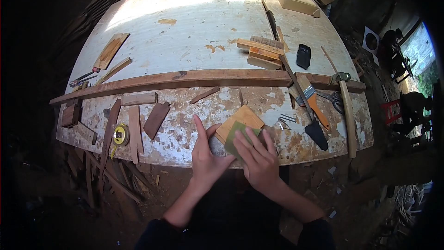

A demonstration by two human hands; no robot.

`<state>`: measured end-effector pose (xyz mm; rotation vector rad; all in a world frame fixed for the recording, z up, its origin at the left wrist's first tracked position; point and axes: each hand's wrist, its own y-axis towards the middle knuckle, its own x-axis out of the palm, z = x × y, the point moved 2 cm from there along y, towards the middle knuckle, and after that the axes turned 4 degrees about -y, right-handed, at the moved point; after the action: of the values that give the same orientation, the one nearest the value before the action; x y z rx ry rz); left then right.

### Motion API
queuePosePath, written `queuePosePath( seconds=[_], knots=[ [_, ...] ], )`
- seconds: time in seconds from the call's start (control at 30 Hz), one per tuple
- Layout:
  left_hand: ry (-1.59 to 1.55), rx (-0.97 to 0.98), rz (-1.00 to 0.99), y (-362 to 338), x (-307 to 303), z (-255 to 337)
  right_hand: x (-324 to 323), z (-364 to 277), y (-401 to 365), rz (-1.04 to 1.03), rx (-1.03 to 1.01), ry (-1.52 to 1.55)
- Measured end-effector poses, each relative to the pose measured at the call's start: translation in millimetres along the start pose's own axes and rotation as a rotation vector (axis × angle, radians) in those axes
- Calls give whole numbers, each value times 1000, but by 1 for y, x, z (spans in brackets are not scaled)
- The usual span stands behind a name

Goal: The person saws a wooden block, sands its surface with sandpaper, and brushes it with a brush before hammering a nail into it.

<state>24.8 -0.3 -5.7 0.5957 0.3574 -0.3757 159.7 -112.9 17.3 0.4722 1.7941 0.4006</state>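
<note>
A small flat piece of light wood [245,114] lies at the near edge of the workbench, between my hands. My left hand [206,159] braces its left side and near corner with thumb and fingers, the index finger stretched up. Under the fingers of my right hand [260,157] is a green sheet of sandpaper [235,144], pressed flat on the wood's face. The right fingers partly cover both sheet and wood. Several nails [286,119] lie just right of the wood.
A long wooden beam [199,79] crosses the workbench [185,55]. To the left are a tape measure [120,134] and wood offcuts [156,119]. To the right are a paintbrush [317,109], scissors [336,102] and a hammer [348,115]. Stacked blocks [263,54] sit behind the beam.
</note>
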Motion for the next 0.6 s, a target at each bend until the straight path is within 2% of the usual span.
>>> queuePosePath(
  seconds=[0.03, 0.13, 0.17, 0.27, 0.3, 0.4, 0.43, 0.53, 0.6],
  knots=[
    [-7, -17, -6, -2, 0, -1, -1, -8, -4, -31, -39, 28],
    [5, 20, -12, 1, -2, 6, -8, 37, 12, 44, 132, -110],
    [-11, 9, -8, 0, 0, 3, -7, 32, 12, 41, 152, -159],
    [-15, -4, -13, -4, 0, -2, 2, -8, -1, -39, -56, 49],
    [-7, 17, -10, -1, 0, 0, -3, 7, 7, -32, -83, 90],
    [3, 34, -2, -1, 0, 4, -4, 37, 25, 19, 147, -102],
    [12, 38, 0, 0, -1, 4, -4, 18, 25, -22, 55, -139],
    [-12, 15, -15, -1, -1, 0, 0, 11, 26, -69, -114, 98],
    [4, 15, -11, 0, -1, 3, 1, 15, 28, -41, -38, -20]
  ],
)
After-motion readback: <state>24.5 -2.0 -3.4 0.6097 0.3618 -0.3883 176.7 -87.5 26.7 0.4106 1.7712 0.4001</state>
